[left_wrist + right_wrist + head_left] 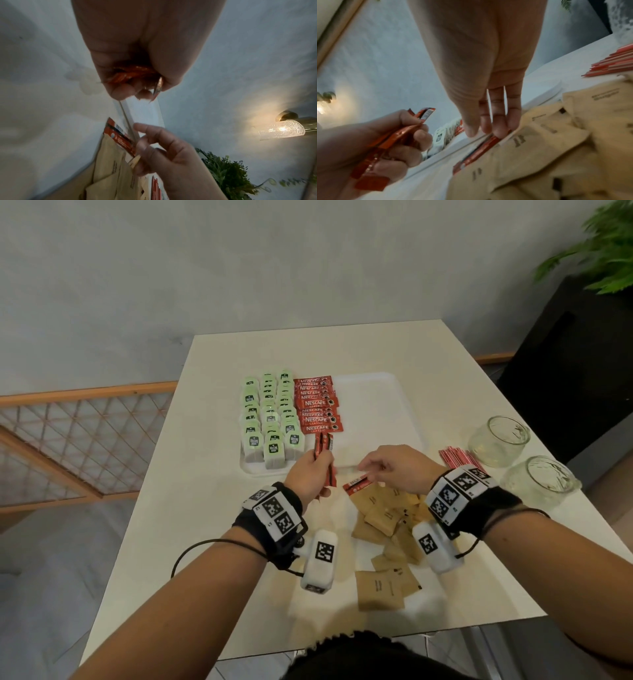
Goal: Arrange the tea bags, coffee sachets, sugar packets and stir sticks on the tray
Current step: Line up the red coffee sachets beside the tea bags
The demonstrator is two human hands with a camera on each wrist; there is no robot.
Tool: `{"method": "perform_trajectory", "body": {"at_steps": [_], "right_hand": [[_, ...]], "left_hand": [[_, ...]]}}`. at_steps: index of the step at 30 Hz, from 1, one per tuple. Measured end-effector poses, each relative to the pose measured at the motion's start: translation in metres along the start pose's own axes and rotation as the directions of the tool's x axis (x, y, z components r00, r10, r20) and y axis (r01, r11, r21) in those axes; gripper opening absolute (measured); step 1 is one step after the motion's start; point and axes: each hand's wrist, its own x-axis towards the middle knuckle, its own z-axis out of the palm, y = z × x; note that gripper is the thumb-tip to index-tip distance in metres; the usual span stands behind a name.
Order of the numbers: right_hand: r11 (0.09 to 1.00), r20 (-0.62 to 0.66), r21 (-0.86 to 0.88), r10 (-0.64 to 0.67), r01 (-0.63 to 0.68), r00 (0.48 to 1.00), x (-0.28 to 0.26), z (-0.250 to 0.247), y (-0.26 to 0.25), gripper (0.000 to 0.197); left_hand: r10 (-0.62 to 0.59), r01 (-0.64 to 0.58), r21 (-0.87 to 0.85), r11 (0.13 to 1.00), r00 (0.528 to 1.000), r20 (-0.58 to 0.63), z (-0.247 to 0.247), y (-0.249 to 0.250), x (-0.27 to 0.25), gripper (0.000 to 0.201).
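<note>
A white tray (376, 405) holds rows of green tea bags (270, 419) at its left and a column of red coffee sachets (318, 405) beside them. My left hand (308, 470) grips a bundle of red sachets (323, 450) upright at the tray's front edge; the left wrist view shows the bundle (130, 75) in the curled fingers. My right hand (397, 467) reaches down with straight fingers (494, 132) touching the end of one loose sachet (479, 151), which lies on the pile of brown sugar packets (380, 518). Red stir sticks (457, 460) lie to the right.
Two glass jars (498, 440) (541, 484) stand at the table's right edge. The tray's right half is bare. A dark cabinet with a green plant (603, 251) is at the far right, and a wooden lattice railing (85, 440) runs along the left.
</note>
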Motion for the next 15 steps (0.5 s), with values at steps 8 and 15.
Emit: {"method": "perform_trajectory", "body": {"at_steps": [8,15], "right_hand": [[0.966,-0.025,-0.256,0.040,-0.045,0.999,0.009,0.003,0.008,0.022],[0.909,0.027,-0.411,-0.060,0.066,0.998,0.013,0.003,0.005,0.016]], "left_hand": [[0.007,-0.010,0.036,0.999,0.998,0.068,-0.003,-0.001,0.000,0.011],[0.060,-0.084,0.216,0.973,0.991,0.117,-0.006,0.005,0.002,0.013]]}}
